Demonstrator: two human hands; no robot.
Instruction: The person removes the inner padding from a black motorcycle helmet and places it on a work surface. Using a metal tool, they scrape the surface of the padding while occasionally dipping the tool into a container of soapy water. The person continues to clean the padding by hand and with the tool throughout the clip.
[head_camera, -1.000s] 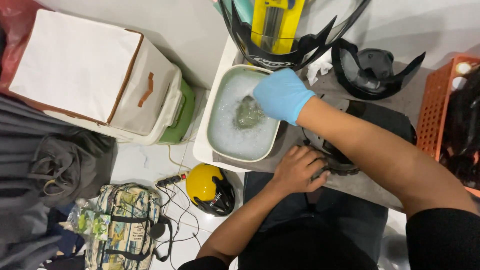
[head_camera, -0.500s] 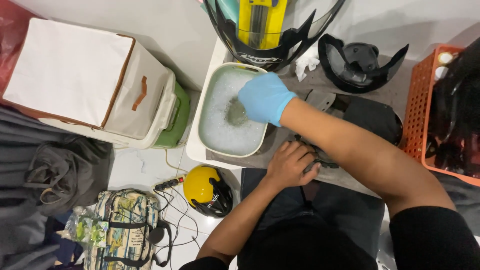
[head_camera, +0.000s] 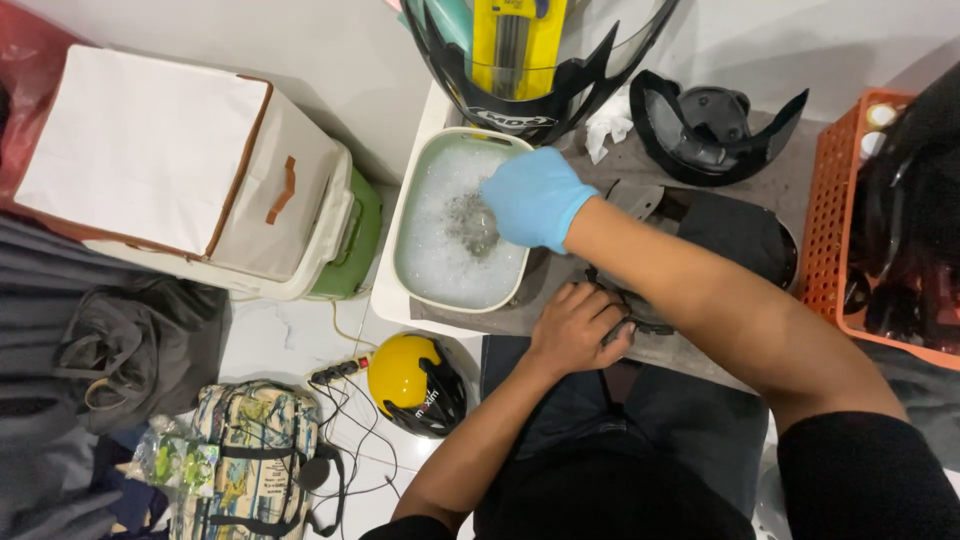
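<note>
Head view, looking straight down at a seated person working at a low surface (head_camera: 690, 350).

Right hand (head_camera: 535, 198), in a blue glove, reaches over the near rim of a pale basin (head_camera: 415, 215) full of suds. Its fingers curl down onto a grey cloth (head_camera: 470, 222) lying in the foam. Whether the grip is closed on the cloth or only pressing it I cannot tell; the fingertips are hidden by the glove's back. The glove is likely worn because this is the hand that goes into the soapy water.

Left hand (head_camera: 578, 328), bare, sits nearer the body than the gloved grip, below and just right of the basin. It is clamped over a dark helmet part (head_camera: 640, 318) lying flat on the surface, fingers wrapped over its edge. This reads as the dry hand steadying the piece.

Beyond the gloved grip, at the far edge, stands a dark visor (head_camera: 530, 95) with a yellow strip behind it. To its right sit a crumpled white tissue (head_camera: 605, 130) and a black curved shell piece (head_camera: 715, 130). Further right, an orange crate (head_camera: 835, 230).

On the floor, to the left of the bare hand: a yellow helmet (head_camera: 412, 380), a power strip (head_camera: 340, 370), a patterned bag (head_camera: 255, 450), and a white fabric box (head_camera: 170, 150) on a green-sided tub (head_camera: 355, 245).
</note>
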